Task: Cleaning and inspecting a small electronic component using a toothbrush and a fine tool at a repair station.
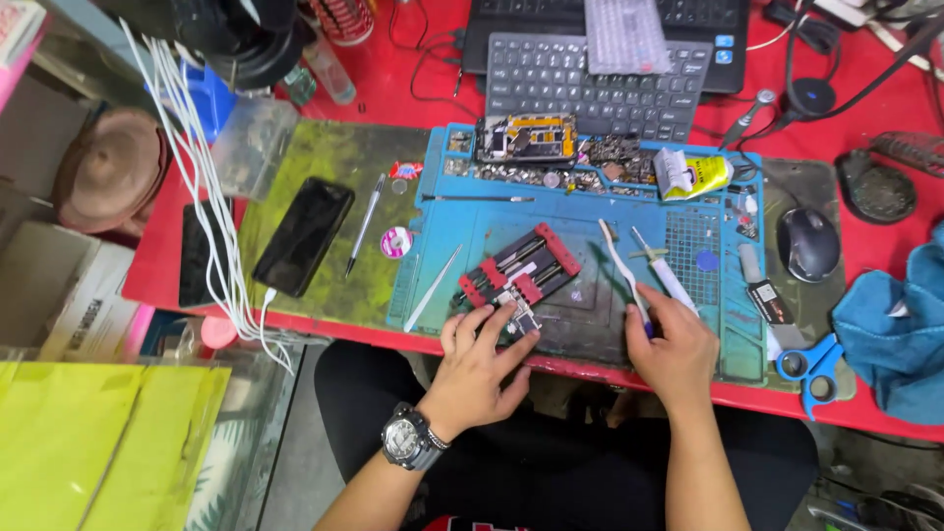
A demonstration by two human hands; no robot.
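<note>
Head view: at lower centre, the left hand (479, 362) is resting fingers spread against a red clamp fixture (519, 273); the right hand (677, 346) is pinching a white toothbrush (623, 267).

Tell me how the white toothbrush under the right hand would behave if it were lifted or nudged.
The slim white plastic toothbrush probably lifts easily, looking light for its length. Its thin handle may flex slightly. Lying flat on the blue rubbery work mat, it would likely slide or pivot rather than roll; the right hand rests on its near end.
</note>
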